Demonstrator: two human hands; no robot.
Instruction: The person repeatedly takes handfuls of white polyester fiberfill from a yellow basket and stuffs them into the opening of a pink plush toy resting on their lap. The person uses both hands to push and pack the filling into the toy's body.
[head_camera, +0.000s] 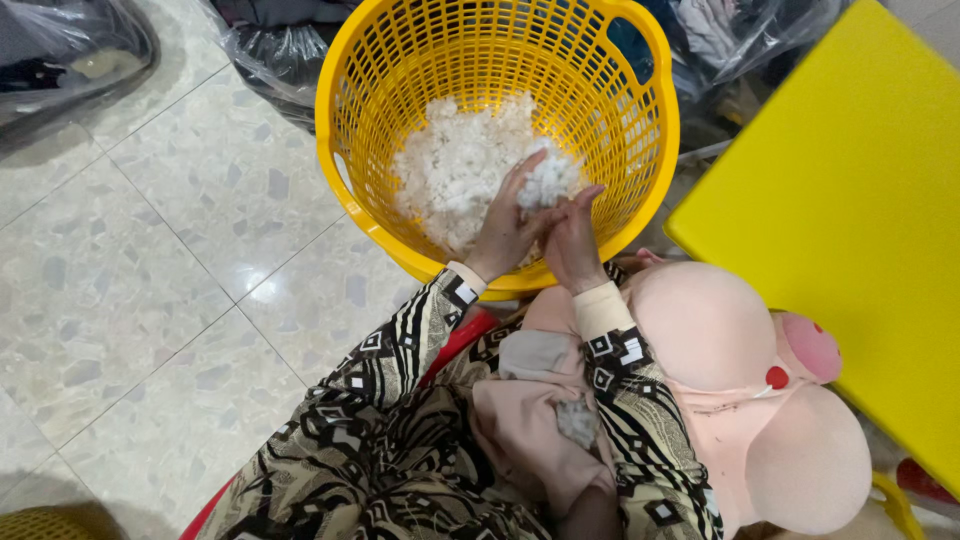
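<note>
Roughly by size: speckled tile floor (150, 250); yellow table (850, 200) at right; yellow plastic basket (370, 130) with slotted walls, holding white stuffing (450, 170). Pink plush toy (720, 380) on the lap, a tuft of filling at its open seam. Left hand (505, 235) and right hand (572, 245) meet inside the basket, fingers pressed together on one clump of stuffing (548, 182). Advice: tease small, loose clumps apart; keep the toy's opening close.

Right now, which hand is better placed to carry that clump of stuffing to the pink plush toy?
Probably the right hand: it pinches the white stuffing clump alongside the left hand over the yellow basket, and lies nearer the pink plush toy.
</note>
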